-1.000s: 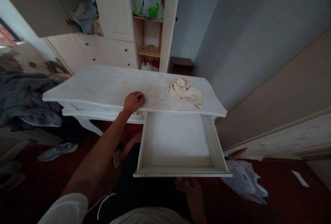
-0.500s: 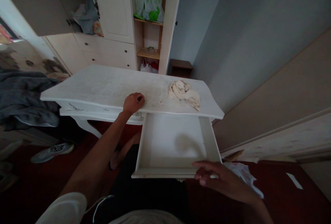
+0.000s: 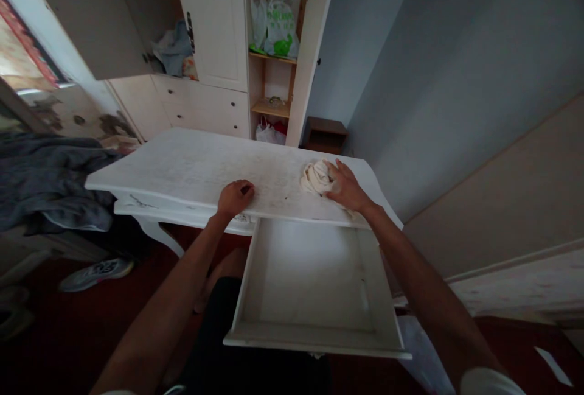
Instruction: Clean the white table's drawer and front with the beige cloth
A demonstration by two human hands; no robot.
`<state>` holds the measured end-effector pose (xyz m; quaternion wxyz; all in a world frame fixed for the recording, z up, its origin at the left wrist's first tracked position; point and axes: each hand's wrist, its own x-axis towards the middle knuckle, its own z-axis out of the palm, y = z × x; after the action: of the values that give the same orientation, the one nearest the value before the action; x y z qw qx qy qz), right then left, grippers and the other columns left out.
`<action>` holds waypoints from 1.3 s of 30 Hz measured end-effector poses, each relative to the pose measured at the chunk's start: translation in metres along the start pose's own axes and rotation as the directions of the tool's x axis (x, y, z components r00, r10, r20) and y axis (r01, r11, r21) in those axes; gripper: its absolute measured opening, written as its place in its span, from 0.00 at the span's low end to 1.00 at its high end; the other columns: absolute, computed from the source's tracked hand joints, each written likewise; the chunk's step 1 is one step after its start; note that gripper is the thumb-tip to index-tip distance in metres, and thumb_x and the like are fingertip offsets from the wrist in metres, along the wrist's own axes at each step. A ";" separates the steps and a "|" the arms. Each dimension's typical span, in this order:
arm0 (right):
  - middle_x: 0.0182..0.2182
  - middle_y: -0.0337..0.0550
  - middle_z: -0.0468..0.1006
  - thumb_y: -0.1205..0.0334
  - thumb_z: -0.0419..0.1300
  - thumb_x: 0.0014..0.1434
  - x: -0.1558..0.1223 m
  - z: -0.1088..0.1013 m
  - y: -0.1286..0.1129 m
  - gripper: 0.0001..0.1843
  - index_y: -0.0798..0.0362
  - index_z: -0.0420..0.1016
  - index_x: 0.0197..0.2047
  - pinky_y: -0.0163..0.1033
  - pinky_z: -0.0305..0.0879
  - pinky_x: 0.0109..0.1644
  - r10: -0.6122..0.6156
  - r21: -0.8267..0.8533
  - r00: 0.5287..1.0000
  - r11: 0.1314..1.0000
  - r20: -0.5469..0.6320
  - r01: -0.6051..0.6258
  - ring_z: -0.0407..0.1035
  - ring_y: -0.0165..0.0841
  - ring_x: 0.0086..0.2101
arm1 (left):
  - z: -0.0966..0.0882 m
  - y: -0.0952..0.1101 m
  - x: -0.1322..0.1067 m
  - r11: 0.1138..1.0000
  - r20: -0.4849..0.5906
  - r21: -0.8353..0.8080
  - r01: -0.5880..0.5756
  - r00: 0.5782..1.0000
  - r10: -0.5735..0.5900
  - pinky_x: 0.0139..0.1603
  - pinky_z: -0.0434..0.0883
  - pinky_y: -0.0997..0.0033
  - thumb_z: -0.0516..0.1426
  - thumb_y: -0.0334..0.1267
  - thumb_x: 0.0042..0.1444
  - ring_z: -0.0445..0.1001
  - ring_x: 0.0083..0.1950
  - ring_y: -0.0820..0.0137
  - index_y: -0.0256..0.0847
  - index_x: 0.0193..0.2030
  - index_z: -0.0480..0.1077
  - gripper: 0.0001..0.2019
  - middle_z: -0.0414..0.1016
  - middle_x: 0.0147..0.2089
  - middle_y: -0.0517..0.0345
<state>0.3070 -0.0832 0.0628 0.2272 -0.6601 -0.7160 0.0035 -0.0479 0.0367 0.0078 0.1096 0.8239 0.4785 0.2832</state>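
A white desk (image 3: pixel 191 164) stands in front of me with its right drawer (image 3: pixel 314 334) pulled far out and empty inside. My left hand (image 3: pixel 235 196) rests curled on the desk's front edge, just left of the drawer, holding nothing I can see. My right hand (image 3: pixel 347 187) lies on a crumpled cream cloth (image 3: pixel 316 177) on the desk's right part, fingers laid over it.
A white wardrobe (image 3: pixel 214 24) with open shelves and plastic bags (image 3: pixel 276 20) stands behind the desk. Grey bedding (image 3: pixel 41 176) lies at the left, a shoe (image 3: pixel 95 273) on the dark red floor. A small brown stool (image 3: pixel 325 133) sits by the wall.
My right hand has left the drawer's front edge and reached up onto the cream cloth. My left hand has stayed on the desk edge. The view has shifted slightly.
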 end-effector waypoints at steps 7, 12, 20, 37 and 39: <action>0.75 0.58 0.46 0.51 0.69 0.53 0.022 0.025 0.023 0.58 0.54 0.43 0.77 0.59 0.46 0.73 -0.040 -0.031 0.980 0.998 0.196 0.047 0.43 0.52 0.73 | -0.001 0.004 -0.001 0.999 0.022 0.019 0.025 0.999 -0.026 0.52 0.74 0.60 0.52 0.41 0.59 0.79 0.47 0.57 0.42 0.43 0.79 0.15 0.83 0.45 0.48; 0.65 0.58 0.68 0.58 0.67 0.55 0.025 0.047 0.025 0.45 0.56 0.58 0.73 0.57 0.58 0.67 0.048 -0.082 0.999 0.996 0.011 -0.047 0.59 0.54 0.63 | 0.001 0.003 -0.001 1.000 0.037 0.014 0.018 0.999 -0.018 0.53 0.74 0.60 0.52 0.40 0.59 0.79 0.47 0.57 0.41 0.43 0.79 0.14 0.82 0.44 0.47; 0.55 0.57 0.79 0.57 0.65 0.53 0.015 0.047 0.009 0.33 0.60 0.74 0.61 0.53 0.66 0.61 0.116 0.111 0.972 0.989 -0.206 -0.094 0.71 0.49 0.52 | -0.002 0.000 0.000 1.000 0.072 -0.008 0.003 0.997 -0.002 0.53 0.73 0.61 0.53 0.38 0.59 0.79 0.48 0.58 0.40 0.43 0.79 0.14 0.82 0.45 0.47; 0.49 0.53 0.83 0.48 0.63 0.55 -0.189 0.051 -0.080 0.30 0.51 0.76 0.59 0.54 0.71 0.56 0.374 0.186 0.924 0.916 -0.073 -0.356 0.77 0.49 0.47 | 0.000 0.004 0.000 1.000 0.032 0.006 0.001 0.999 -0.002 0.50 0.72 0.61 0.53 0.39 0.61 0.78 0.48 0.57 0.41 0.41 0.79 0.13 0.82 0.45 0.47; 0.47 0.54 0.84 0.44 0.62 0.56 -0.193 0.051 -0.068 0.30 0.51 0.78 0.57 0.54 0.72 0.53 0.530 0.213 0.836 0.841 -0.143 -0.497 0.78 0.50 0.46 | 0.000 0.004 0.000 1.000 0.019 0.006 -0.004 1.000 0.003 0.49 0.72 0.62 0.53 0.39 0.61 0.79 0.48 0.57 0.42 0.41 0.79 0.13 0.82 0.45 0.47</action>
<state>0.2308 -0.2599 -0.0236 0.3417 -0.8038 -0.4833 0.0596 -0.0451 0.0348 0.0091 0.1109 0.8277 0.4769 0.2742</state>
